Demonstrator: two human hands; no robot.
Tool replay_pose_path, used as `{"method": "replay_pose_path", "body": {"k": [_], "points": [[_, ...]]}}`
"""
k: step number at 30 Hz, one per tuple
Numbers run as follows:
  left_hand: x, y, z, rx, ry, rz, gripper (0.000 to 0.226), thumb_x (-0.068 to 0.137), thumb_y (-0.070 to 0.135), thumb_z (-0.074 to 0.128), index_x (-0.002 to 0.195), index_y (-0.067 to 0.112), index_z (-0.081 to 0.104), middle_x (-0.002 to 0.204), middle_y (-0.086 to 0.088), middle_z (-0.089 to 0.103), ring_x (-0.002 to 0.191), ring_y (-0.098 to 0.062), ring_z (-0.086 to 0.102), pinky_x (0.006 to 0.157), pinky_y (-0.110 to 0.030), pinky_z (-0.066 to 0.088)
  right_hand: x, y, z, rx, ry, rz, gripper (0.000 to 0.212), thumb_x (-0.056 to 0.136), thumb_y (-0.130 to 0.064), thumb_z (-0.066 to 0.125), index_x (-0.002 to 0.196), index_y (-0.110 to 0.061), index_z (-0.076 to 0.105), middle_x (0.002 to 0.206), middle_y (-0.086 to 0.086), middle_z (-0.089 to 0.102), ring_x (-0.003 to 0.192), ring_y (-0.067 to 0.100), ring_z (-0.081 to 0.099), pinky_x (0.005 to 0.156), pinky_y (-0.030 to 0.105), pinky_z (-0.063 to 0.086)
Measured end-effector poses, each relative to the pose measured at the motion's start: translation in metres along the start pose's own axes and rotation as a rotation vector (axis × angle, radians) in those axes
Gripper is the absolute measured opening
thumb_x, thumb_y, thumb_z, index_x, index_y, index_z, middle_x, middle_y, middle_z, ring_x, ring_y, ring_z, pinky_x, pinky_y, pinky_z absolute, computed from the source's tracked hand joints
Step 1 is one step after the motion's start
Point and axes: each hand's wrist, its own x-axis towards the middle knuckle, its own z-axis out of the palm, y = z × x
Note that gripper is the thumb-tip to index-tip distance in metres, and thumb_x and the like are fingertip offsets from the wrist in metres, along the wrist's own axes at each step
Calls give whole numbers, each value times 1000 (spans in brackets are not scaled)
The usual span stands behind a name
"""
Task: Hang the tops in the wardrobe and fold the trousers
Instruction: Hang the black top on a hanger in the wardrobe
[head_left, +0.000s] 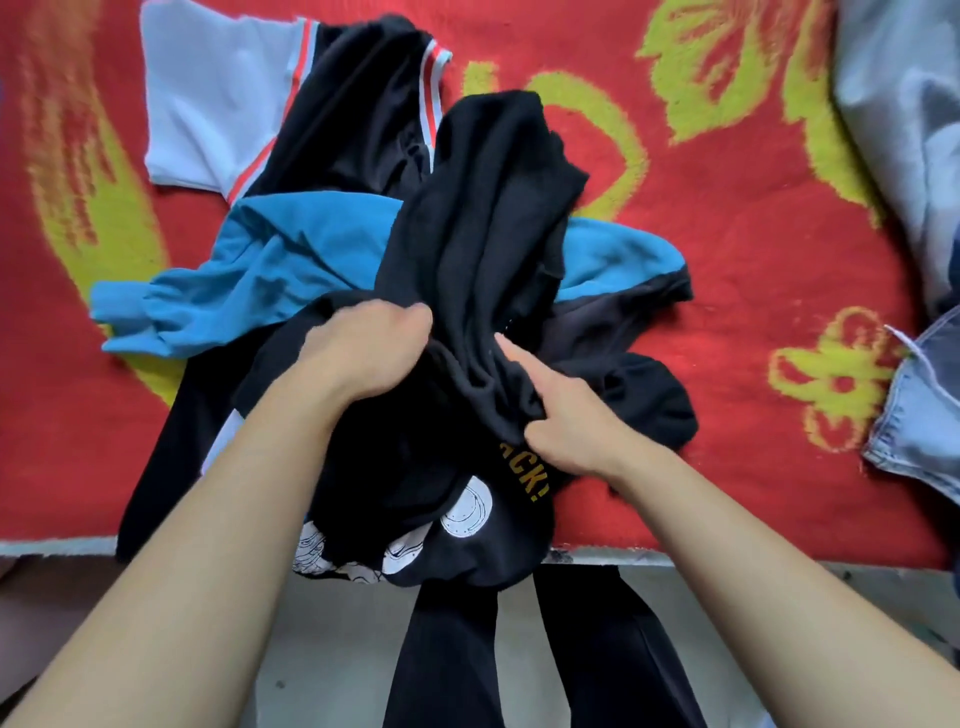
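L hand (363, 358) & R hand (566, 426) both clutch the black garment (493, 208) atop the pile on the bed (753, 234); lifting now prob drags the tangled blue top (291, 260) w/ it, maybe off the edge.

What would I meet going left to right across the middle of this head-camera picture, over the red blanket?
blue top → left hand → black garment, gripped by both hands → right hand → denim jeans at the right edge
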Motion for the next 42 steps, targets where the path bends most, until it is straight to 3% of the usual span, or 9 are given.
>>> {"method": "replay_pose_path", "body": {"k": [5,12,17,22,27,30,35,38,42], "points": [[29,96,-22,-439,720,268,32,88,34,46,111,17,59,111,0,54,104,-24,54,86,-36,44,-6,11,-1,-121,13,-63,91,70,-23,52,146,-59,18,76,-5,63,75,20,59,72,34,51],[78,127,12,124,353,173,38,89,32,61,124,21,59,124,-10,63,116,-34,57,88,-39,46,-33,39,-10,-190,74,11,58,74,-91,35,94,-40,56,74,-9,63,80,20,62,74,37,49],[42,88,65,-468,228,124,30,91,15,49,114,19,67,119,-4,68,112,-24,59,90,-26,42,-54,64,-5,-365,46,141,75,90,-82,14,60,-24,52,69,-4,60,85,28,62,74,39,44],[-4,36,113,-991,208,-206,40,86,4,42,118,15,65,114,-10,69,109,-30,63,101,-42,50,-63,76,4,-290,141,163,53,89,-75,40,76,-27,58,88,-4,68,88,24,64,75,36,46],[-66,46,89,-1588,168,-271,53,71,-19,28,82,14,68,82,-12,68,85,-31,64,84,-47,58,-88,69,-4,-240,44,247,38,90,-55,57,114,-27,61,114,1,68,109,26,62,92,38,49],[-129,55,48,-1625,156,-156,53,67,-17,28,87,9,70,78,-12,64,77,-26,61,74,-36,58,-112,32,-16,-109,124,158,45,97,-46,51,136,-22,51,123,4,64,120,26,58,100,36,44],[-248,64,2,-1607,257,-91,56,74,-16,29,113,-1,68,105,-23,70,92,-30,66,80,-38,56,-156,-64,-30,468,164,23,82,69,-87,42,129,-32,56,129,-5,62,121,18,58,111,43,41],[-311,61,-7,-1653,320,-70,51,77,-15,31,110,-2,68,100,-22,72,90,-28,67,77,-37,57,-182,-103,-26,375,-1,-85,106,56,-85,61,143,-25,48,120,-10,63,109,9,62,108,39,46],[-383,51,-22,-1779,421,18,48,76,-16,28,100,-5,68,82,-21,68,74,-26,66,65,-33,57,-216,-140,-10,-3,-73,-196,86,75,-61,74,146,-23,44,121,-2,65,112,15,64,101,31,48]]}}
